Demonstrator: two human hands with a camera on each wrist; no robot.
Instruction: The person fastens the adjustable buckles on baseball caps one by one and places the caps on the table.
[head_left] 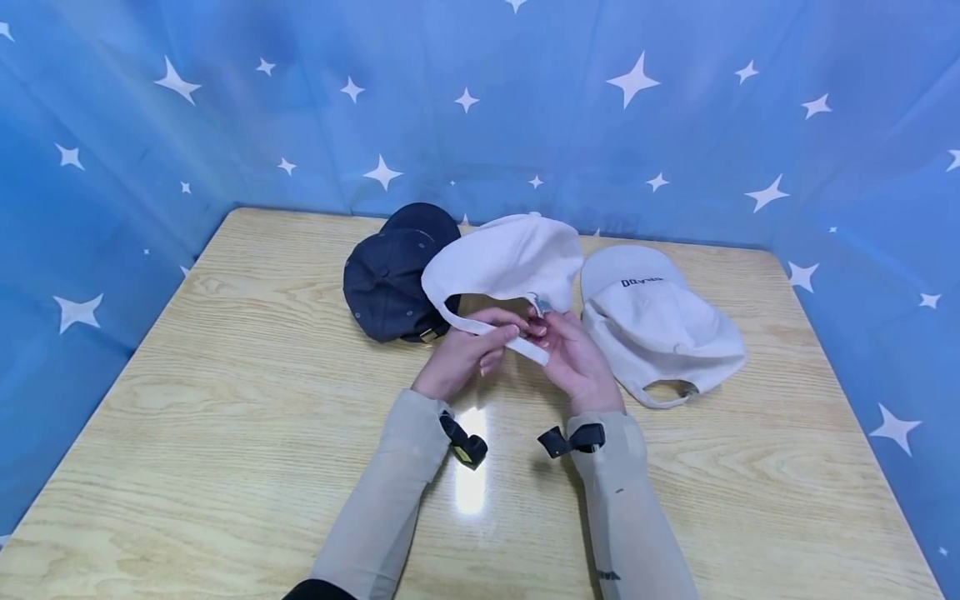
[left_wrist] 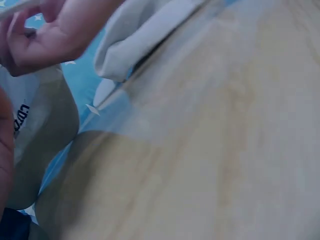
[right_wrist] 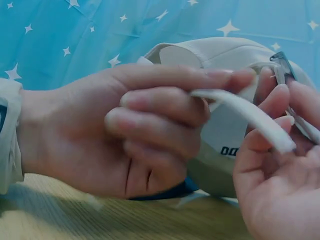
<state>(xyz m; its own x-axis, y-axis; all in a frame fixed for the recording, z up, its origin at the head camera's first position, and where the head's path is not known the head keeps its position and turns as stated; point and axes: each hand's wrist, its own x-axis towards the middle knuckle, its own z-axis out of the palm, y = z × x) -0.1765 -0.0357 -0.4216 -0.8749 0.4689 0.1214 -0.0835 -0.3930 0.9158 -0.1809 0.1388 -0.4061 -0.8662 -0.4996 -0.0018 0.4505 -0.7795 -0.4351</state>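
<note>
Both hands hold a white baseball cap (head_left: 517, 250) above the table, its back opening facing me. My left hand (head_left: 468, 350) pinches the cap's strap between thumb and fingers, and the strap's loose end (right_wrist: 260, 117) sticks out past them toward the right palm. With curled fingers my right hand (head_left: 577, 358) holds the other side of the opening, by a metal buckle (right_wrist: 283, 65). Fingers cover part of the buckle, so I cannot tell whether the strap touches it. The left wrist view catches only a hand (left_wrist: 50, 40) at its upper left edge.
A dark navy cap (head_left: 386, 279) lies behind and left of the held cap. Another white cap (head_left: 660, 325) with dark lettering lies to the right. All are over a light wooden table (head_left: 225, 417), with a blue star-patterned curtain (head_left: 420, 108) around its back and sides.
</note>
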